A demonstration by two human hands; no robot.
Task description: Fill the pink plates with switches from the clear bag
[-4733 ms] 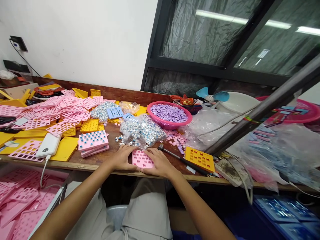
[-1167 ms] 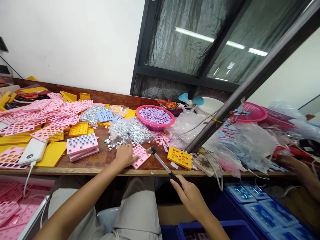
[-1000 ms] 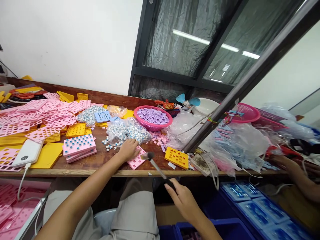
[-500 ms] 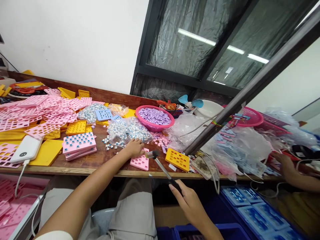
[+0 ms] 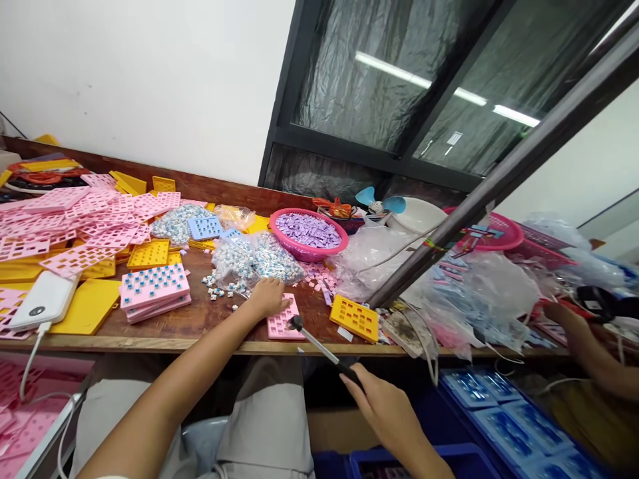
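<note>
Right hand (image 5: 385, 407) is wrapped round the black grip of a shiny-shafted hammer (image 5: 320, 346), dark head seen over a flat pink plate (image 5: 281, 326) with square holes, contact unclear. Plate is laid on the wooden table (image 5: 212, 318), far-left corner covered by the left hand (image 5: 268, 297); whether gripped or just pressed can't be told.

Pink plate (image 5: 278, 328) on wooden bench (image 5: 204, 315)

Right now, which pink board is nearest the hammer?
The pink board touched by the left hand, right by the hammer. The pink stack and pink heap lie farther left.
</note>
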